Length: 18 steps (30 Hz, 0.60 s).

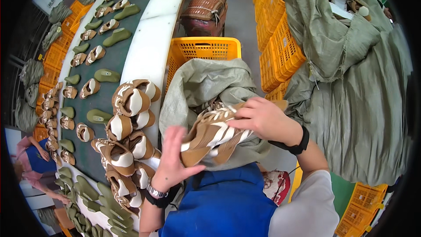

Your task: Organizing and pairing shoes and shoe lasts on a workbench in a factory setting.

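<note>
In front of me, over a grey-green woven sack (188,79), a pair of brown shoe uppers (215,134) with white stripes and laces lies side by side. My right hand (265,120) grips them from above, its fingers pressed over the sides. At their other end is my left hand (173,164), slightly blurred, with thumb and fingers spread apart; whether it touches them I cannot tell. The sack sits inside a yellow plastic crate (206,44), and more brown-and-white pieces show in its mouth, partly hidden by what I hold.
To my left, stacked brown-and-white shoe uppers (127,136) sit on the white table edge (147,44). A dark green conveyor belt (120,52) carries shoes and green shoe lasts (106,75). Yellow crates (283,48) and a covered pile (351,118) stand right. Another person (37,153) works far left.
</note>
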Each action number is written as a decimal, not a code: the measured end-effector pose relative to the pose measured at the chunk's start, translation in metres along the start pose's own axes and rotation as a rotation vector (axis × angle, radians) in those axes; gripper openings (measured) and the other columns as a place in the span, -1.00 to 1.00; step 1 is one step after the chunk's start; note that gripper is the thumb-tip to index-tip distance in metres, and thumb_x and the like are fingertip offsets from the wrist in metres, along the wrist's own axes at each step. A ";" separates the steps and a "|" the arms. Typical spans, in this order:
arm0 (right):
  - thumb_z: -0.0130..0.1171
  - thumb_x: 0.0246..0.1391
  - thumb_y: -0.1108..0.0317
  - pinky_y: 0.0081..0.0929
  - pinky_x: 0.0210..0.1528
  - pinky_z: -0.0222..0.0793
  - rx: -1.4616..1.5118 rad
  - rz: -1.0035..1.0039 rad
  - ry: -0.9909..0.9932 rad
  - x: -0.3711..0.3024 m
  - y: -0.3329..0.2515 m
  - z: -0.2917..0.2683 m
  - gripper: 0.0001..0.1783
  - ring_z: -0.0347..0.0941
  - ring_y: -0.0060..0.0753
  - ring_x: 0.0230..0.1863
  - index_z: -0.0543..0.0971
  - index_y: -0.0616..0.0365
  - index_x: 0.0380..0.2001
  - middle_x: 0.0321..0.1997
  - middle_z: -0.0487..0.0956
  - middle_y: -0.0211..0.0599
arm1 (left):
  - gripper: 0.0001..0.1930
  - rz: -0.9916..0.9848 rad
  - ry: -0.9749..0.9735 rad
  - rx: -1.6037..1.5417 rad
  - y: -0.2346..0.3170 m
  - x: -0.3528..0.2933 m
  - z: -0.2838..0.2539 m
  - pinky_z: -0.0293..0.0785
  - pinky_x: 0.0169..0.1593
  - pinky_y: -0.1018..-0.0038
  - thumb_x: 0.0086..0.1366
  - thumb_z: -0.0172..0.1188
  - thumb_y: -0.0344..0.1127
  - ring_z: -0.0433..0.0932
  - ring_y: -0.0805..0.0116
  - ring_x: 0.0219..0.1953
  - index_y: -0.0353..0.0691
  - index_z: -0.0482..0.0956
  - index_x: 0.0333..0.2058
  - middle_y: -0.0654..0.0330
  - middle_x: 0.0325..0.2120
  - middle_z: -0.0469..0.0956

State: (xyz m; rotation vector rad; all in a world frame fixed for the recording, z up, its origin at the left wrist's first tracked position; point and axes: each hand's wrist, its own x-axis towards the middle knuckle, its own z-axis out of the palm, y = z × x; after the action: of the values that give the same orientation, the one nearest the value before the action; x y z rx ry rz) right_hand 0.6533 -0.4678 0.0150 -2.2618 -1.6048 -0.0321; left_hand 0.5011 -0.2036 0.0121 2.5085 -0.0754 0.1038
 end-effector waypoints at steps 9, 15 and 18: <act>0.33 -0.20 0.36 -0.48 -0.17 0.38 0.692 0.235 -0.112 0.003 0.034 -0.005 -0.61 0.49 -0.35 -0.25 0.54 0.18 -0.21 -0.28 0.57 -0.30 | -0.62 -0.668 0.211 -1.360 -0.040 -0.046 0.014 0.46 -0.14 0.51 0.28 0.02 -0.12 0.53 0.38 -0.24 -0.34 0.41 -0.11 0.14 -0.22 0.52; 0.13 -0.11 0.58 -0.69 -0.25 0.32 1.135 0.453 0.016 -0.010 0.045 -0.010 -0.77 0.39 -0.69 -0.28 0.52 0.27 -0.29 -0.29 0.51 -0.46 | -0.55 -0.781 0.496 -1.595 -0.033 -0.063 0.010 0.45 -0.07 0.48 0.35 -0.13 -0.04 0.53 0.36 -0.16 -0.33 0.37 -0.02 0.10 -0.16 0.51; 0.06 -0.16 0.58 -0.67 -0.32 0.28 1.005 0.369 0.167 0.006 0.031 -0.009 -0.82 0.35 -0.68 -0.36 0.49 0.23 -0.38 -0.38 0.48 -0.48 | -0.64 -0.627 0.473 -1.233 -0.034 -0.070 0.009 0.44 -0.14 0.54 0.34 -0.08 -0.14 0.51 0.44 -0.23 -0.28 0.35 -0.02 0.17 -0.23 0.50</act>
State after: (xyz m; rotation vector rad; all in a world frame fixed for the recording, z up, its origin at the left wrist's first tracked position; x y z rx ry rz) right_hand 0.6855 -0.4736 0.0164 -1.6272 -0.7859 0.5374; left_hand 0.4342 -0.1793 -0.0214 1.1493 0.6376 0.2796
